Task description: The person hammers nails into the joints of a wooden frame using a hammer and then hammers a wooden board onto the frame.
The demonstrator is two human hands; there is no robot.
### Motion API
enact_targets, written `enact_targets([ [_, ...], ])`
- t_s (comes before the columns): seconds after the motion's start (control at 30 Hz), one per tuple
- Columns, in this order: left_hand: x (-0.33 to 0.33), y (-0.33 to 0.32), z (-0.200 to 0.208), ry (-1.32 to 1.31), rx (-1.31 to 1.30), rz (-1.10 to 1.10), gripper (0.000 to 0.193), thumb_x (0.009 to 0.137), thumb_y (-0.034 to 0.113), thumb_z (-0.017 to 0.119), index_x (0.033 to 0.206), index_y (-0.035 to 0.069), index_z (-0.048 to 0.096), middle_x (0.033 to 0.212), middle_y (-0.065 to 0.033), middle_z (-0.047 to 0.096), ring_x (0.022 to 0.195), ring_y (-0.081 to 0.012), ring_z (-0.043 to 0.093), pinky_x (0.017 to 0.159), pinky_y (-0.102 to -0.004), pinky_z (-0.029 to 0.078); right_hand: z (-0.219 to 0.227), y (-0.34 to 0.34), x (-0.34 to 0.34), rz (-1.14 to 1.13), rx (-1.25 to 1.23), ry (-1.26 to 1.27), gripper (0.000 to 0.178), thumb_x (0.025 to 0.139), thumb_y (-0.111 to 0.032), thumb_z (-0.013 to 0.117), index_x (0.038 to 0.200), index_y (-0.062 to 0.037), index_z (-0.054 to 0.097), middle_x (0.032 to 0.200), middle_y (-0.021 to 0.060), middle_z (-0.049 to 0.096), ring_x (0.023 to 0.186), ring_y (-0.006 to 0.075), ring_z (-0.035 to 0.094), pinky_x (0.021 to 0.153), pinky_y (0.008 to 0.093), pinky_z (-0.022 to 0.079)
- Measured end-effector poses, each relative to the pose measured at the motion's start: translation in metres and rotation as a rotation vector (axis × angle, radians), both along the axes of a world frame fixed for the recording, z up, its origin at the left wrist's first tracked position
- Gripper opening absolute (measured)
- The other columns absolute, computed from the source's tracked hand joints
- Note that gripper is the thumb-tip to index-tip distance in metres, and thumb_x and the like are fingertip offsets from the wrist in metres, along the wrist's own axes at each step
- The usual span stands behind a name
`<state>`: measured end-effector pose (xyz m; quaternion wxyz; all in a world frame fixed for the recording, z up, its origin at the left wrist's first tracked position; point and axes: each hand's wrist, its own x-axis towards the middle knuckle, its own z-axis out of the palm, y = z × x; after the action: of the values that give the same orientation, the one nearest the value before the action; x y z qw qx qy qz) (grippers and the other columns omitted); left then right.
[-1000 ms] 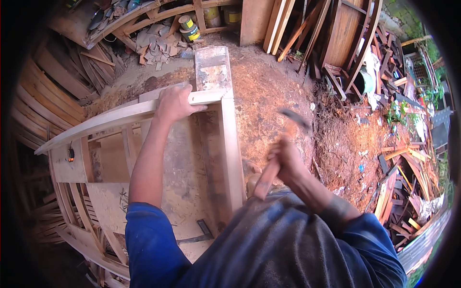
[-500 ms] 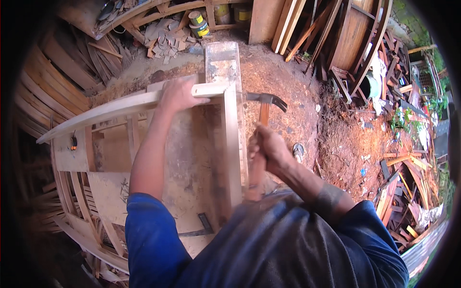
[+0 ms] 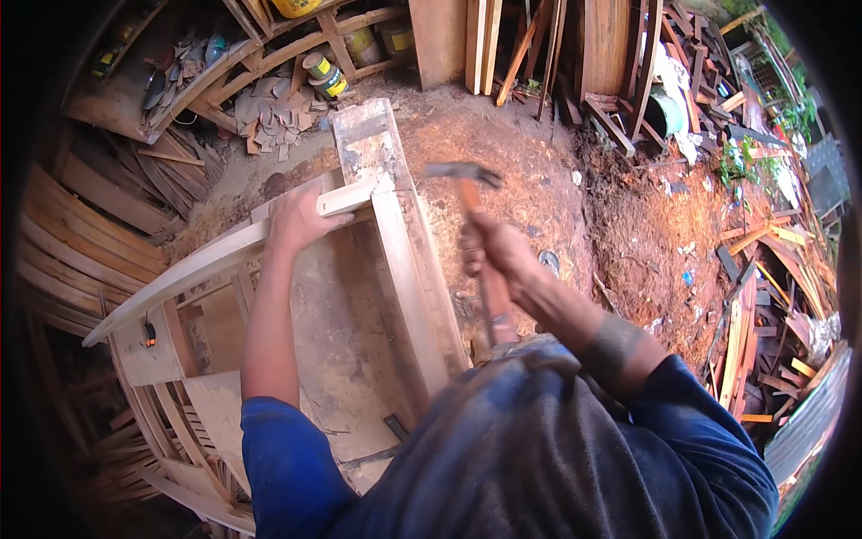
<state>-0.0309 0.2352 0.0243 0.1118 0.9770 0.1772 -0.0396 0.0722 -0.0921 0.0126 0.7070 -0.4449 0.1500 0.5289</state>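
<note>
My left hand (image 3: 296,218) is closed around a long pale wooden rail (image 3: 206,262), near its right end. There the rail meets a second pale wooden bar (image 3: 406,278) at a corner, and the bar runs back toward my body. In my closed right hand (image 3: 499,251) is the wooden handle of a claw hammer (image 3: 471,193). The hammer's dark head is just right of the corner, apart from the wood, and looks slightly blurred. Both pieces belong to a wooden frame lying on a worn wooden board (image 3: 366,135).
A dark metal square (image 3: 395,428) lies by my body, and a small black-and-orange tape measure (image 3: 149,335) sits at the left. Curved planks (image 3: 85,229) are stacked far left. Paint cans (image 3: 325,76) stand at the back. Wood scraps (image 3: 745,332) are heaped on the right.
The view has turned, so the frame and corner appear farther left and tilted. My left hand keeps its hold on the rail. The hammer, still in my right hand, has shifted left in the picture.
</note>
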Motion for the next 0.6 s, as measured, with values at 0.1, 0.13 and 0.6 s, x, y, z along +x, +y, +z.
enact_targets([
  [0.1, -0.015, 0.010, -0.009, -0.025, 0.020, 0.019, 0.065, 0.068, 0.061, 0.083, 0.096, 0.004, 0.070, 0.090, -0.0207, 0.072, 0.088, -0.0410, 0.069, 0.079, -0.0502, 0.053, 0.004, -0.075, 0.040, -0.442, -0.156, -0.091, 0.029, 0.109, -0.033, 0.045, 0.093, -0.0085, 0.045, 0.071, -0.0026, 0.049, 0.055, 0.0081, 0.048, 0.050, 0.0253, 0.050],
  [0.13, -0.010, 0.009, -0.006, -0.029, 0.020, 0.021, 0.065, 0.068, 0.061, 0.083, 0.096, 0.004, 0.070, 0.090, -0.0207, 0.072, 0.088, -0.0410, 0.069, 0.079, -0.0502, 0.053, -0.010, -0.100, 0.057, -0.637, -0.178, -0.077, 0.031, 0.109, -0.035, 0.044, 0.094, -0.0077, 0.044, 0.073, -0.0008, 0.050, 0.058, 0.0099, 0.049, 0.054, 0.0286, 0.052],
  [0.6, -0.013, 0.006, -0.002, -0.025, 0.033, 0.013, 0.061, 0.067, 0.055, 0.085, 0.095, 0.002, 0.070, 0.088, -0.0215, 0.073, 0.085, -0.0402, 0.071, 0.078, -0.0476, 0.055, 0.010, -0.039, 0.029, -0.762, -0.422, -0.096, 0.032, 0.107, -0.034, 0.044, 0.089, -0.0068, 0.048, 0.070, 0.0050, 0.052, 0.060, 0.0178, 0.055, 0.056, 0.0393, 0.053],
])
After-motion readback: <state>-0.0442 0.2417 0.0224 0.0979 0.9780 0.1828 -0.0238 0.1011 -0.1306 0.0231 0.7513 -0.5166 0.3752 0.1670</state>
